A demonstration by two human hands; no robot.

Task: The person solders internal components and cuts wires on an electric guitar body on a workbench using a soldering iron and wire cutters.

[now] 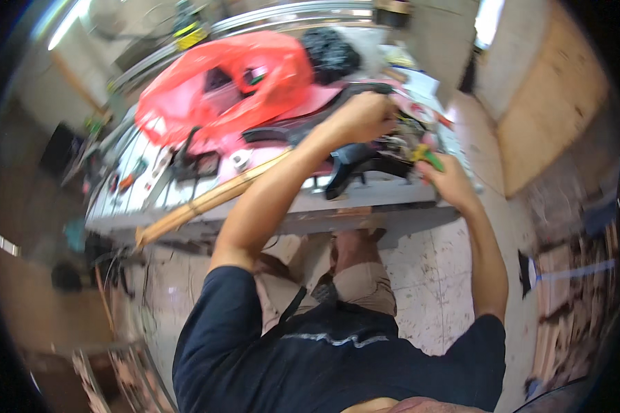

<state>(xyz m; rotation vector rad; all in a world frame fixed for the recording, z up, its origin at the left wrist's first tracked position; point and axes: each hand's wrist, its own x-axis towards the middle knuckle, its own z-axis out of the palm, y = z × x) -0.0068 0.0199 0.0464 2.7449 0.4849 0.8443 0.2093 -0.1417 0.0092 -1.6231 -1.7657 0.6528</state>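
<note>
left hand (370, 118): fingers curled, contents hidden | right hand (452, 182): gripping green-and-yellow tool (430, 158), likely for control; black plastic part (350, 160) lies between forearms

Left arm (269, 186) slanting forward and rightward, left hand (369, 115) curled, right arm (488, 258) bent, right hand (452, 180) gripping

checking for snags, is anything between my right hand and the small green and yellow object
Nothing visible: the right hand holds the small green and yellow object directly, though blur hides the exact finger placement.
</note>
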